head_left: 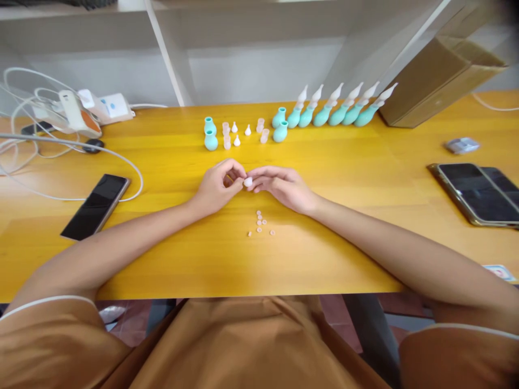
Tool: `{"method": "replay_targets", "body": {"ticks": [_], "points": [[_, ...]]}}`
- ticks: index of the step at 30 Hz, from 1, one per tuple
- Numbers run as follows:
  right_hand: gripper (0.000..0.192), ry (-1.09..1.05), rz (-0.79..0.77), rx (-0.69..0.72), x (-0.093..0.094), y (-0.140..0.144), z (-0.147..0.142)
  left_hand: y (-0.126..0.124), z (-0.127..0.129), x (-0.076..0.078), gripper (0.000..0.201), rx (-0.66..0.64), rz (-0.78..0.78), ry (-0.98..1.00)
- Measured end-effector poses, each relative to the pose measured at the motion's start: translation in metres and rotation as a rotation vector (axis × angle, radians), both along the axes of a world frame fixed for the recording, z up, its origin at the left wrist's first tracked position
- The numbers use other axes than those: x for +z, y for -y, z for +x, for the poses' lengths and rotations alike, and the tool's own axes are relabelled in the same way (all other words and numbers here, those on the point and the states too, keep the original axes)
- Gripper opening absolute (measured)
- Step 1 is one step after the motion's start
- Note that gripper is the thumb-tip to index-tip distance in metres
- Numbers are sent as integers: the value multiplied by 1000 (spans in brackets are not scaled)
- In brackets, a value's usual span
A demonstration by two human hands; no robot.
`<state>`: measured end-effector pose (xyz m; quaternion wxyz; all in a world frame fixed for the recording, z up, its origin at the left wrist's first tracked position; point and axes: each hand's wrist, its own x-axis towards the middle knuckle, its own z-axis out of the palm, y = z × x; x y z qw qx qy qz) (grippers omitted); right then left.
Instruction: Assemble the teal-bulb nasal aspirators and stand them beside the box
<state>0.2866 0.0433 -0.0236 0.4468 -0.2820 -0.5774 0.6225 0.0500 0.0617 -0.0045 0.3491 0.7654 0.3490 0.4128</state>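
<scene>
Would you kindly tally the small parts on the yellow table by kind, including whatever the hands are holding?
Assembled teal bulbs with white tips: 6
Bare teal bulbs: 4
Loose white cone tips: 3
Clear caps: 4
Tiny pink discs: about 7
White piece pinched between left hand and right hand: 1
Total: about 25

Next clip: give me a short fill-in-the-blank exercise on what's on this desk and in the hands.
1. Both hands, left hand and right hand, pinch one small ____ piece.
2. The assembled teal bulbs with white tips number ____.
3. The cardboard box stands at the table's far ____ side.

Missing words: white; six; right
</scene>
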Motion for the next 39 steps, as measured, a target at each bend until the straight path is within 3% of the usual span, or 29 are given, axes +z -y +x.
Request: {"method": "replay_targets", "body": {"ticks": [4, 10, 16, 22, 26, 31, 35, 39], "points": [[37, 176, 231, -64, -2, 3, -1, -3, 1, -2, 8, 54, -55, -51], [45, 341, 380, -120, -5, -1, 2, -2, 2, -1, 19, 80, -83, -124], [47, 664, 607, -276, -5, -4, 2, 0, 0, 2, 25, 101, -55, -187], [43, 724, 626, -363, -5, -9, 8, 0, 1, -1, 27, 94, -40, -204], [48, 740, 590, -408, 7, -24, 17, 0, 1, -3, 27, 91, -39, -200], [56, 1026, 728, -420, 29, -54, 18, 1, 0, -3, 26, 92, -41, -198], [55, 1264, 657, -484, 37, -79, 11, 2, 0, -3, 26, 91, -55, -197], [45, 1366, 617, -421, 38, -97, 6, 2, 0, -4, 25, 86, -64, -186]]}}
